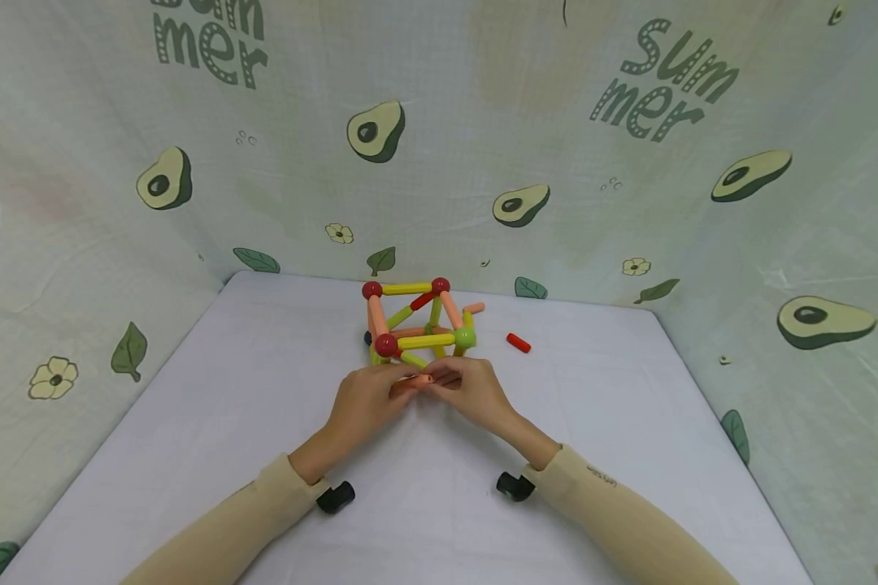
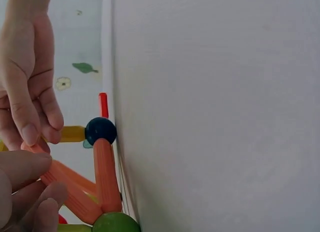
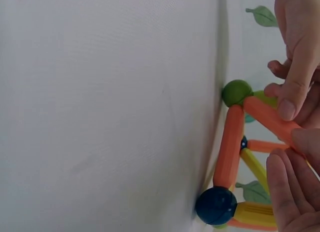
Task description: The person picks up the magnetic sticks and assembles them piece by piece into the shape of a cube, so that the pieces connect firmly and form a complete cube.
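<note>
A framework of coloured rods and balls (image 1: pixel 426 341) stands in front of both hands in the head view. My left hand (image 1: pixel 366 402) pinches an orange rod (image 1: pixel 414 381) between thumb and fingers. At the rod's other end, the right hand (image 1: pixel 475 394) grips it with its fingertips. In the left wrist view the orange rod (image 2: pixel 75 194) slants up from a green ball (image 2: pixel 116 225). The right wrist view also shows this rod (image 3: pixel 270 114) meeting the green ball (image 3: pixel 237 93). A blue ball (image 3: pixel 216 206) joins another orange rod (image 3: pixel 229 147) below. Fingers partly cover the held rod.
On the white table (image 1: pixel 263 422), a loose red rod (image 1: pixel 518 342) lies to the right of the framework. Another orange rod (image 1: pixel 474 308) is behind it. A patterned cloth wall (image 1: pixel 439 179) rises at the back and sides.
</note>
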`<state>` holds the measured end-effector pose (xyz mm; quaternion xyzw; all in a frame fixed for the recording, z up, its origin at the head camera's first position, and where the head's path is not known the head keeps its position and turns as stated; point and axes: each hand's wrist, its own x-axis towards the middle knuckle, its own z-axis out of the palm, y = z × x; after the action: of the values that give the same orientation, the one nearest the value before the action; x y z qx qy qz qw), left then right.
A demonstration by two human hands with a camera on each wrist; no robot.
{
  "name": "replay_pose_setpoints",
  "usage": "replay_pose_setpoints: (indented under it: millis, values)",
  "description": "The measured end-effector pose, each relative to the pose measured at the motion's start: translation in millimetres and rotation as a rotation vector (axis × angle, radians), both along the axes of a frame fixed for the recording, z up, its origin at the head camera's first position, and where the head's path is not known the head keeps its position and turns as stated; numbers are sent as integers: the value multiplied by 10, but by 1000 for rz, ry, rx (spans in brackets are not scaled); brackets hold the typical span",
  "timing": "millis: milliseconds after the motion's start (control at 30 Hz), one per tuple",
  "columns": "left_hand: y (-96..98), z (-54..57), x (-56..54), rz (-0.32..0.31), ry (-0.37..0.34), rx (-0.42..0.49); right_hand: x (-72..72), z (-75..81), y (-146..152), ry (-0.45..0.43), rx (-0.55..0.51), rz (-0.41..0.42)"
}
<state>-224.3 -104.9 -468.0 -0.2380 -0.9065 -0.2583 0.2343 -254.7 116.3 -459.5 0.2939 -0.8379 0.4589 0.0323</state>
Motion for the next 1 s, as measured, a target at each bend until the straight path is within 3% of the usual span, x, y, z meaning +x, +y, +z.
replay_pose_setpoints:
  millis: [233, 400, 567, 700, 867, 1000]
  values:
    - [-2, -11, -43, -9, 6, 34, 3, 52, 78, 2, 16, -6]
    - [-11, -2, -42, 7, -36, 28, -56, 164, 384, 45, 70, -58]
    - [-18, 9, -36, 18, -84, 18, -316, 212, 860, 106, 229, -215]
    - [-23, -2, -43, 19, -78, 24, -592, 198, 1139, 54, 386, -329]
    - [-23, -14, -49, 14, -78, 24, -853, 119, 1279, -64, 506, -347]
    - [-7, -4, -54, 9, -77, 17, -989, 18, 1323, -73, 534, -337]
